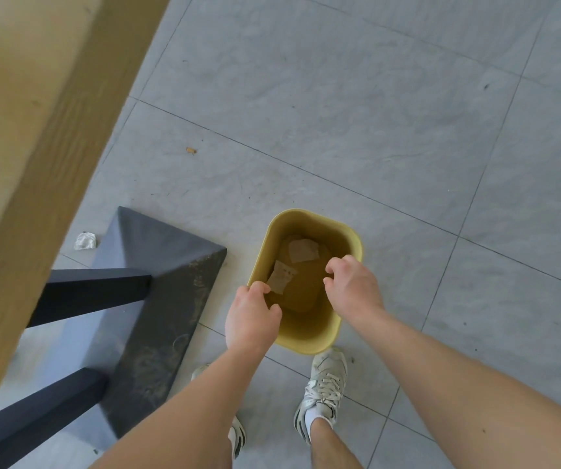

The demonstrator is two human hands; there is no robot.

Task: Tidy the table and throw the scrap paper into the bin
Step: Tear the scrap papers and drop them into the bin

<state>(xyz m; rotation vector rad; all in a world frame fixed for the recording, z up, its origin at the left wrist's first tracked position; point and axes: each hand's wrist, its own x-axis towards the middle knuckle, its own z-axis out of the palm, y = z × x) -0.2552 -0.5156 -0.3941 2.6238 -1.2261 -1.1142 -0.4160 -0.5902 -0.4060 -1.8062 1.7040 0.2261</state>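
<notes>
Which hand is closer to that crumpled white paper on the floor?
Left. The left hand hovers over the yellow bin's near-left rim, the side nearer the crumpled white paper lying beyond the dark table base. The right hand hovers over the bin's right rim, farther away.

Indoor room, type unclear: grey tiled floor (pixel 373 113), wooden table (pixel 18 113), bin (pixel 306 336).

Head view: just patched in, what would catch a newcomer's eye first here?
The yellow bin on the grey tiled floor, centre frame, with two scraps of paper lying at its bottom. Both hands hang over its opening, the left hand curled at the near-left rim, the right hand at the right rim. A crumpled white scrap lies on the floor beside the dark table base.
</notes>
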